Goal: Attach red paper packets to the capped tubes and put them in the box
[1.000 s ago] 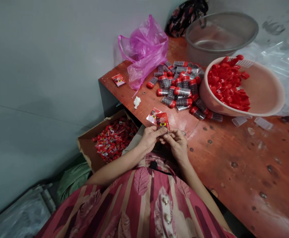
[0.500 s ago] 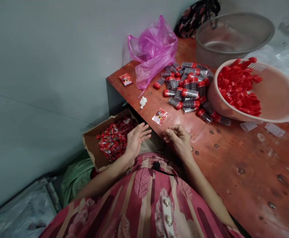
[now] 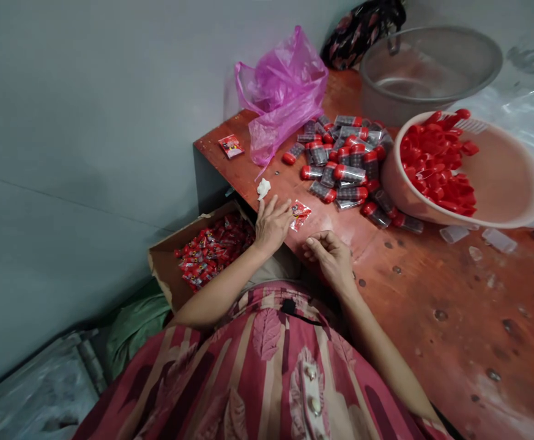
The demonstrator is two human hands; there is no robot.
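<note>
Half a second before, the left hand (image 3: 272, 225) had hovered open over the cardboard box of red sachets (image 3: 202, 252); it had since moved up onto the worn red wooden table (image 3: 432, 293), fingers spread flat, fingertips touching the small red printed sachet (image 3: 300, 214) lying just beyond them, not yet gripped; the right hand (image 3: 333, 260) stayed beside it, loosely curled, and whether it pinched anything I could not tell

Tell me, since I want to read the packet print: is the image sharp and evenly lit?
Head view: soft, dim light; the red packet by the left hand is too small and blurred to read; glare whitens the table at lower right; wide-angle distortion bends the edges.
</note>
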